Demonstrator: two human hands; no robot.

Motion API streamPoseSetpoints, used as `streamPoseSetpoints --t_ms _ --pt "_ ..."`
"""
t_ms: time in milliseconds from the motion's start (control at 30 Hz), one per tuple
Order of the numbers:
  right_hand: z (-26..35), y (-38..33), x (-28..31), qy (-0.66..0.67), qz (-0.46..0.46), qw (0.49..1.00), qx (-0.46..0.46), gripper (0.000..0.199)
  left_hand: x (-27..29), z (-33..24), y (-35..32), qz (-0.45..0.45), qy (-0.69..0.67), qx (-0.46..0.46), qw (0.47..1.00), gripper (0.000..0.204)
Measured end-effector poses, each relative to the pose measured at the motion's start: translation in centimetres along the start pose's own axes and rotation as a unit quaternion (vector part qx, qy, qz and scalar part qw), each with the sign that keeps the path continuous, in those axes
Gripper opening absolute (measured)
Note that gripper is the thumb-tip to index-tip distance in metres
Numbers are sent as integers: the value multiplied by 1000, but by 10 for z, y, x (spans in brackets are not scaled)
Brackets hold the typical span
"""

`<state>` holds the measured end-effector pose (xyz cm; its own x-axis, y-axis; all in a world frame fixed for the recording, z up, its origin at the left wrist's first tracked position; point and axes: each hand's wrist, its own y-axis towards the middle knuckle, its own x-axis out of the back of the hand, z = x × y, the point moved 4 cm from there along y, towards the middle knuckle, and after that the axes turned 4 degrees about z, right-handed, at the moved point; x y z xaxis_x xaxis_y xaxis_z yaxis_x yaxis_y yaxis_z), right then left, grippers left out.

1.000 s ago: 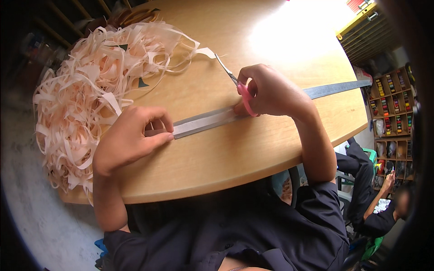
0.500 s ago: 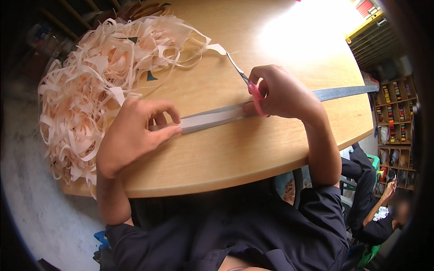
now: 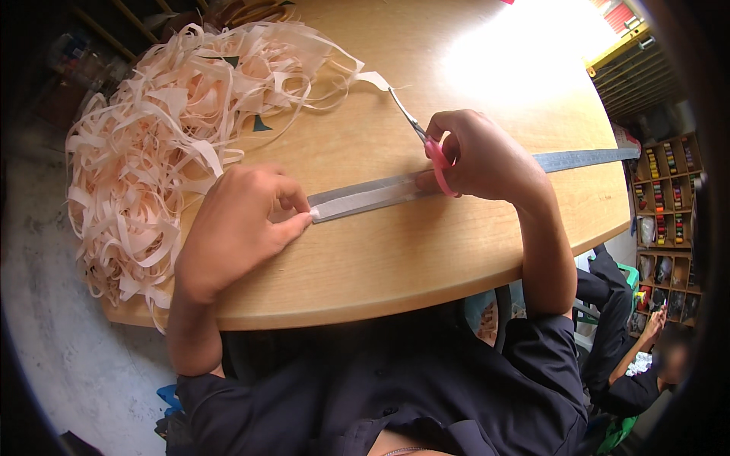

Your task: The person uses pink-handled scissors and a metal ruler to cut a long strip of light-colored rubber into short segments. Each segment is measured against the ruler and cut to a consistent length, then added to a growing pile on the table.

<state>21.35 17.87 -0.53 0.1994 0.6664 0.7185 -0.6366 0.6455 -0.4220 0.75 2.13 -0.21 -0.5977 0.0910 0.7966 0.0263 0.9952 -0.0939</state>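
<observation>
A long grey metal ruler (image 3: 572, 159) lies across the table, with a narrow pale strip (image 3: 351, 204) flat along its left part. At that left end, my left hand (image 3: 242, 220) pinches the tip of the strip between thumb and fingers, touching the ruler. My right hand (image 3: 487, 161) has the pink handles of a pair of scissors (image 3: 439, 163) around its fingers. Their metal blades point away toward the far left, and the tips reach a pale scrap. Fingertips of the same hand press on the strip and ruler, partly covering them.
A big heap of tangled pale strips (image 3: 152, 175) covers the table's left side, with small dark green scraps (image 3: 262, 123) at its edge. Thread spools fill a wooden shelf (image 3: 665, 190) at the right. Another person (image 3: 646, 365) sits at the lower right. The wooden table (image 3: 365, 289) has a curved near edge.
My left hand has shifted slightly right along the ruler with the strip's end, and the strip lies flatter. My right hand and the scissors have moved a little right.
</observation>
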Motion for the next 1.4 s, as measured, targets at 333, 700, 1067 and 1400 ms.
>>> streamPoseSetpoints --t_ms 333,700,1067,1400 --pt "3 -4 2 -14 -8 1000 12 39 1 2 0 6 -6 30 1000 14" --pt "25 -9 -23 308 -1 929 208 41 0 3 3 -96 26 -19 995 14" --pt "44 -32 -68 315 282 905 42 55 7 -15 3 -263 192 -176 929 10" --pt "44 -32 -62 339 275 899 36 58 3 -25 1 -262 252 -203 909 16"
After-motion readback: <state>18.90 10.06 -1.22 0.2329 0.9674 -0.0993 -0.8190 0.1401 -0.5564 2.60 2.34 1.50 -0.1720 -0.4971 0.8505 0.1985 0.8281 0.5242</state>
